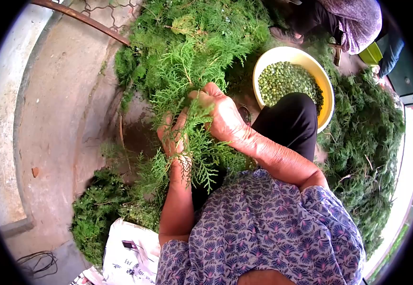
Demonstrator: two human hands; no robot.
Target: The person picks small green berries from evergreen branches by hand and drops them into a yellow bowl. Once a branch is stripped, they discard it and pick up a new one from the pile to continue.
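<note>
A leafy green branch (204, 156) hangs between my two hands, its flat sprays spread over my left wrist. My left hand (172, 134) is closed round the branch from the left, its fingers partly covered by leaves. Higher up and to the right, my right hand (221, 111) has its thumb and fingers pinched together among the sprays; what lies between the fingertips is hidden. To the right of my hands, a yellow basin (328, 90) holds many small green berries (285, 80). A big heap of green branches (201, 33) lies just beyond my hands.
More branches are heaped at the right (363, 156) and lower left (97, 213). A white printed sack (125, 256) lies at the bottom left. Another person (354, 23) sits at the upper right, near a green container (371, 54). A brown bar (83, 19) crosses the upper left.
</note>
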